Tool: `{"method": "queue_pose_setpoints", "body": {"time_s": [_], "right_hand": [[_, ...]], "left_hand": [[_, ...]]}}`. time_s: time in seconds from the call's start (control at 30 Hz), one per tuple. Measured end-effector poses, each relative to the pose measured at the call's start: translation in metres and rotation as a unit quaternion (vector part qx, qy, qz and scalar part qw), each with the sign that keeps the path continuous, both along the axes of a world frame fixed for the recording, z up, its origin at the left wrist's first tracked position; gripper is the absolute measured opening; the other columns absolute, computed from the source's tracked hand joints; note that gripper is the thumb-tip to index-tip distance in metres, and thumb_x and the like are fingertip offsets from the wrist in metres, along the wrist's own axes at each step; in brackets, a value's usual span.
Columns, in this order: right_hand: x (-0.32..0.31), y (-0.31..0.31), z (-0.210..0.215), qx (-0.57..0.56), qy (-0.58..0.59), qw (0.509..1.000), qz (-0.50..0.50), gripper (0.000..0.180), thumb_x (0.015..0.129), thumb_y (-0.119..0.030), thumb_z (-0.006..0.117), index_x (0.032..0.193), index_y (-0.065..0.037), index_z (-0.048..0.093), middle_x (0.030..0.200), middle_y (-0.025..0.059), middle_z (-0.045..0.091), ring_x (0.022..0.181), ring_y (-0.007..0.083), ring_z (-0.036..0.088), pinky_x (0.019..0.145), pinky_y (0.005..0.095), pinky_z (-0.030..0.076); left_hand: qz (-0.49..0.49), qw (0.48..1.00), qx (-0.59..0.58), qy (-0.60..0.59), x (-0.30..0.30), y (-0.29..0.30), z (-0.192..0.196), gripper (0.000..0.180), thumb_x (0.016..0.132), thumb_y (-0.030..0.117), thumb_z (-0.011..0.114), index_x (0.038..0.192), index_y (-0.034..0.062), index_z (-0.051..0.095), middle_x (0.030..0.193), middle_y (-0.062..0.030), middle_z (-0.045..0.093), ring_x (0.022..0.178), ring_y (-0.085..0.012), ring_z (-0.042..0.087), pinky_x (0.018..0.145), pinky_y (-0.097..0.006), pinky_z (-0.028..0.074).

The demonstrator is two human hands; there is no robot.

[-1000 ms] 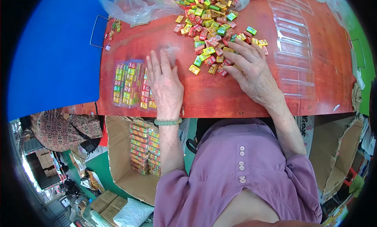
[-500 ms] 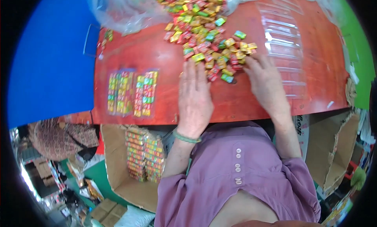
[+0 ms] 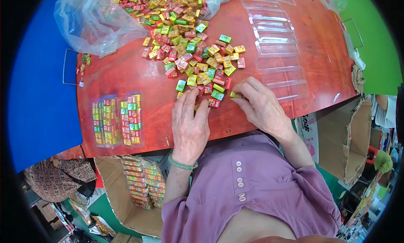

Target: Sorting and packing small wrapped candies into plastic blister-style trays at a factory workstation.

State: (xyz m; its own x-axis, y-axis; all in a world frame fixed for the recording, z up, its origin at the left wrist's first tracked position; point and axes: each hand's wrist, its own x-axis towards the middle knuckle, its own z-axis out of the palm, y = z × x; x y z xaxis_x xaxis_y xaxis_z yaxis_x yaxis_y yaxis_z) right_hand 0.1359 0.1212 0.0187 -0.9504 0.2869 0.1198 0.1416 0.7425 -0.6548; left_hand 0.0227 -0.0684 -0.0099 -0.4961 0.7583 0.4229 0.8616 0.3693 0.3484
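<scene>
A small yellow block is sitting at the near right edge of a loose heap of colourful blocks, its long axis running roughly left to right and one narrow end pointing left toward the heap. The right hand is pinching it, thumb and forefinger clamping on its right end. The left hand is reaching over the heap's near left edge, fingers curving; whether they are gripping anything, I cannot tell. The heap's red, green and yellow blocks are pointing every which way, trailing back to a clear plastic bag. On the left, filled clear packs are lying with their long sides running away from the person. On the right, clear plastic trays are stretching across the red table. Below the table, on the left, a cardboard box is holding stacked packs.
</scene>
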Motion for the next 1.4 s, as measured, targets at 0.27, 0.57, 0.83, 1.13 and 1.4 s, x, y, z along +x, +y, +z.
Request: {"method": "queue_pose_setpoints", "body": {"time_s": [0.27,0.57,0.83,1.13,1.4], "right_hand": [[-0.002,-0.003,0.005,0.006,-0.039,0.999,-0.012,0.024,0.089,-0.004,0.073,0.111,0.0,0.063,0.106,0.016,0.059,0.095,0.0388,0.064,0.079,0.0455,0.054],[-0.007,-0.012,0.008,-0.039,-0.044,0.998,-0.018,0.024,0.09,-0.004,0.073,0.112,-0.001,0.064,0.097,0.0169,0.058,0.089,0.0388,0.064,0.074,0.047,0.052],[-0.022,-0.013,-0.003,-0.015,0.009,1.0,-0.015,0.024,0.09,-0.005,0.072,0.114,-0.002,0.066,0.097,0.0159,0.059,0.089,0.0372,0.065,0.074,0.0459,0.054],[-0.017,-0.017,-0.002,0.014,-0.018,0.999,0.044,0.024,0.092,-0.009,0.072,0.115,-0.005,0.069,0.093,0.015,0.057,0.085,0.0353,0.065,0.073,0.0459,0.054],[0.001,-0.035,0.003,0.004,-0.054,0.998,-0.034,0.027,0.091,-0.01,0.074,0.117,-0.003,0.068,0.091,0.0161,0.058,0.083,0.0382,0.065,0.07,0.0478,0.054]], "left_hand": [[0.012,0.997,-0.015,-0.073,0.005,-0.005,0.005,0.038,0.083,0.0,0.077,0.12,-0.0002,0.068,0.112,-0.016,0.063,0.098,-0.036,0.062,0.082,-0.045,0.054],[0.055,0.984,-0.01,-0.168,0.009,-0.005,0.011,0.037,0.087,0.004,0.076,0.123,-0.0001,0.066,0.11,-0.0168,0.06,0.099,-0.0361,0.065,0.079,-0.045,0.056],[0.013,0.978,0.014,-0.21,0.001,-0.007,0.014,0.041,0.086,-0.001,0.075,0.126,0.002,0.065,0.11,-0.0168,0.061,0.096,-0.0371,0.066,0.078,-0.043,0.055],[0.026,0.989,-0.051,-0.14,0.008,-0.002,0.012,0.038,0.088,0.018,0.079,0.118,0.0004,0.064,0.103,-0.0129,0.06,0.084,-0.0343,0.069,0.068,-0.043,0.058],[0.042,0.987,-0.002,-0.153,0.016,0.0,0.01,0.049,0.079,0.017,0.087,0.119,0.001,0.065,0.114,-0.0157,0.061,0.1,-0.0369,0.066,0.076,-0.045,0.057]]}}
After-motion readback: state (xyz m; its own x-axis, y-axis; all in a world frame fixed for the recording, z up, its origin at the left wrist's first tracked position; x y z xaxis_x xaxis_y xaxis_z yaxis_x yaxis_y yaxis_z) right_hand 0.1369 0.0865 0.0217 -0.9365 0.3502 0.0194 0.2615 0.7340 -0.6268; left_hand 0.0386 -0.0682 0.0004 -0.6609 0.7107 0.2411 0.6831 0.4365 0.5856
